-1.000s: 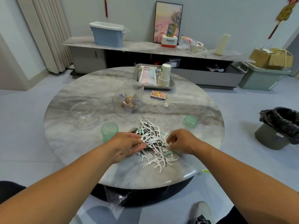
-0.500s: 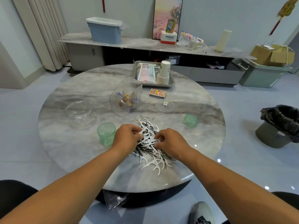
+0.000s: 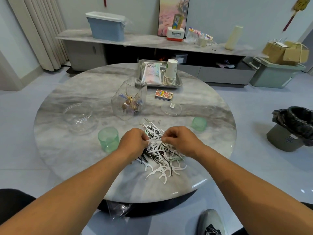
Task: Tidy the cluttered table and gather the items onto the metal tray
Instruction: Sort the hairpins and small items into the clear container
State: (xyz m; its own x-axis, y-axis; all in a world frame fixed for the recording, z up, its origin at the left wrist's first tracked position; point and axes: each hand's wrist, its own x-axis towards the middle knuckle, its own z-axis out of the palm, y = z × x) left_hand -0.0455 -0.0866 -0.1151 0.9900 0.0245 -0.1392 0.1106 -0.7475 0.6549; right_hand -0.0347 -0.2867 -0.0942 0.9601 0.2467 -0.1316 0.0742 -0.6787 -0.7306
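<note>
A heap of white floss picks mixed with black hairpins lies on the round marble table, near its front edge. My left hand and my right hand sit on top of the heap, fingers curled, each pinching white picks between them. The metal tray stands at the table's far side and holds a white packet and a stack of paper cups.
A green cup stands left of my left hand, a green lid to the right. A ribbed clear container, clear bowl, clear lid and matchbox lie between heap and tray. A bin is on the floor at right.
Both hands moved inward and up the heap, closing together over its middle and gathering picks. My view shifted slightly nearer the table.
</note>
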